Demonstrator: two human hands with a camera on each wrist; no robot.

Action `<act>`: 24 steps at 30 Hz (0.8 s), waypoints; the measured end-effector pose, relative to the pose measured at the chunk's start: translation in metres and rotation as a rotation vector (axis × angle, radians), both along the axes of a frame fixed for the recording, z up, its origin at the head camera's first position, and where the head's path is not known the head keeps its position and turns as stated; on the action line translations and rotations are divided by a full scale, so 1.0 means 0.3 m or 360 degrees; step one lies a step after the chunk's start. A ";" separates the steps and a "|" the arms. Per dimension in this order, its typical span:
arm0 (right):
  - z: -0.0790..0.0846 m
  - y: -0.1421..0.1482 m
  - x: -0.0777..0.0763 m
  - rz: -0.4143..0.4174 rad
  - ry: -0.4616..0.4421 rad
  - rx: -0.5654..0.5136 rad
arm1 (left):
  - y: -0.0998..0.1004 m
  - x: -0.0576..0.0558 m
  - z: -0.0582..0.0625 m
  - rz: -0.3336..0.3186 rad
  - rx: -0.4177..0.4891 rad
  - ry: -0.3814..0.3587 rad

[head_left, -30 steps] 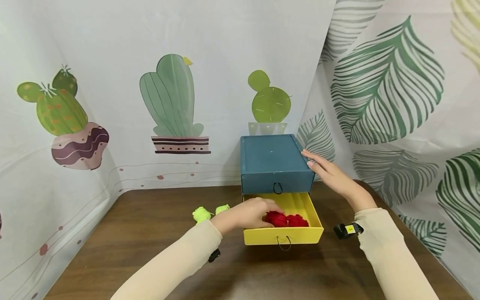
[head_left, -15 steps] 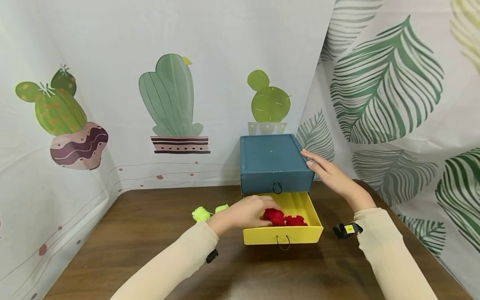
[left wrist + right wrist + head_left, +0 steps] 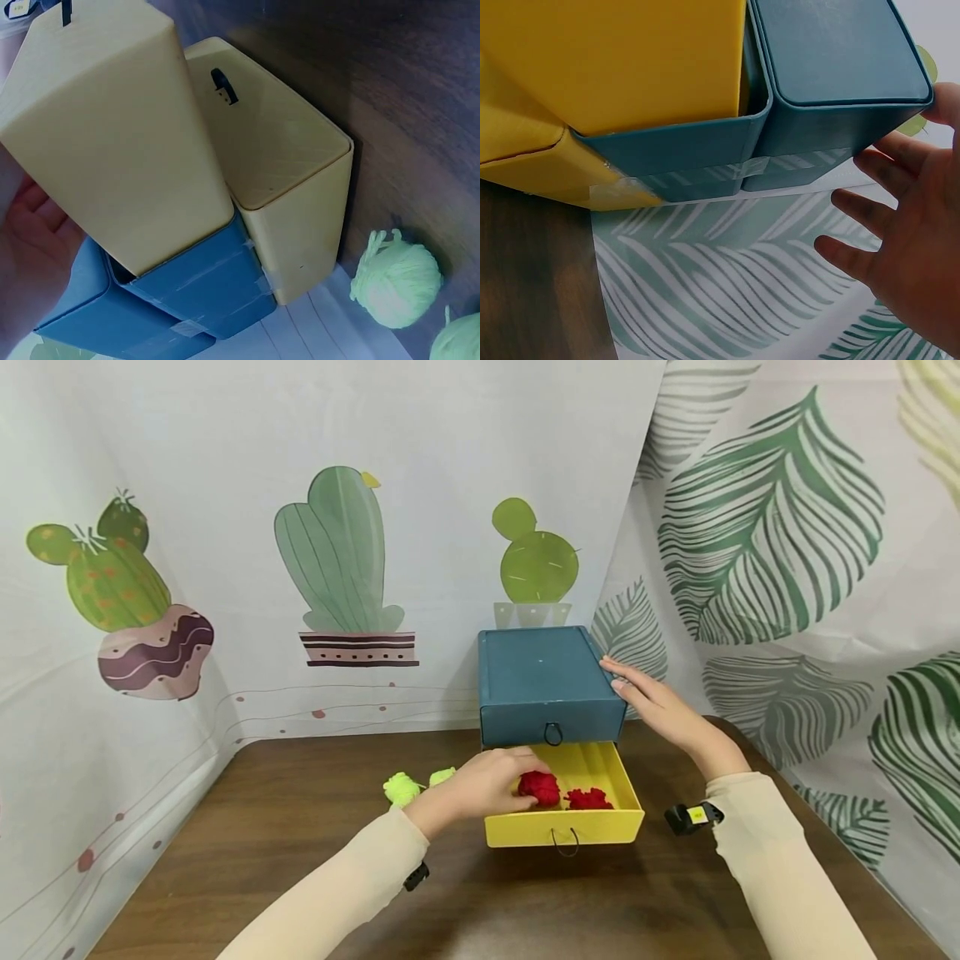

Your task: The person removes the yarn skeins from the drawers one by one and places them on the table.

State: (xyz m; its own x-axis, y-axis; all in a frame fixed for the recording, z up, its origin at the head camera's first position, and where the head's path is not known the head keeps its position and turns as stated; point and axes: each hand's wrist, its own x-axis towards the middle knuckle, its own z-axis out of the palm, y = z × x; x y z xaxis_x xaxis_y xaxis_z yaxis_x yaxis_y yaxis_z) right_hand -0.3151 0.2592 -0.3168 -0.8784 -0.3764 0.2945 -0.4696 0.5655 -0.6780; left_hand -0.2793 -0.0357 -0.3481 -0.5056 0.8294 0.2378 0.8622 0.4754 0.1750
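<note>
My left hand (image 3: pixel 487 783) reaches into the pulled-out yellow drawer (image 3: pixel 525 832) and grips a red yarn ball (image 3: pixel 540 788), fingers over it and thumb on its near side. A second red ball of yarn (image 3: pixel 589 799) lies to its right in the drawer. In the left wrist view the drawer's wall hides most of the left hand's fingers (image 3: pixel 37 217) and the yarn. My right hand (image 3: pixel 663 708) touches the right top edge of the blue drawer box (image 3: pixel 551 667) with its fingertips; in the right wrist view its fingers are spread beside the blue casing (image 3: pixel 840 60).
Two lime-green yarn balls, one nearer (image 3: pixel 402 789) and one partly behind the left hand (image 3: pixel 442 775), lie on the brown table (image 3: pixel 300 860). Below the pulled-out drawer is another yellow box (image 3: pixel 292 217). A printed cloth (image 3: pixel 435 527) hangs behind the table.
My left hand has drawn the red yarn ball leftward inside the drawer, opening a gap to the second red one. The right hand stays at the blue box's edge.
</note>
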 end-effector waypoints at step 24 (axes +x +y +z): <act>0.000 0.002 -0.005 0.0009 -0.0008 -0.0009 | -0.079 0.052 0.000 0.0292 0.0426 -0.0040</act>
State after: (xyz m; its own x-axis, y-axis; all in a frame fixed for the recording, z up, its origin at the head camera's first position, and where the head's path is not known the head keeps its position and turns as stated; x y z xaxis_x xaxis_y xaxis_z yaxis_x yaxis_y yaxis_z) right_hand -0.3165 0.2599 -0.3166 -0.8777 -0.3800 0.2919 -0.4694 0.5590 -0.6835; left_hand -0.2637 -0.0595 -0.3481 -0.6495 0.6334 0.4207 0.7601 0.5569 0.3349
